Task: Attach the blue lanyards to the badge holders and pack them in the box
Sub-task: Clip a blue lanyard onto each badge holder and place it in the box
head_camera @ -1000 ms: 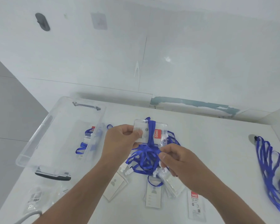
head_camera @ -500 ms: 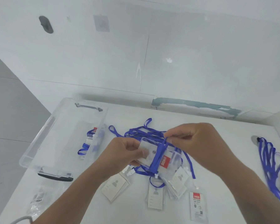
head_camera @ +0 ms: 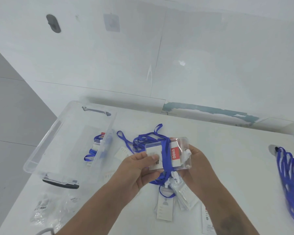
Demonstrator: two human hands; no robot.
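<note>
Over the white table (head_camera: 227,150), the left hand (head_camera: 136,168) and right hand (head_camera: 196,164) each pinch an end of a clear badge holder (head_camera: 180,153) wrapped in a blue lanyard (head_camera: 165,155). More holders (head_camera: 165,207) lie beneath, the clear box (head_camera: 46,150) sits left, and loose lanyards (head_camera: 288,175) right. Behind stands a white wall (head_camera: 210,56).

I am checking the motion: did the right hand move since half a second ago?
Yes. The right hand came down from the held badge holder's far edge to its right end, away from the box.

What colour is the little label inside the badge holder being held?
Red with white lettering, on the label inside the badge holder; the head view shows it.
</note>
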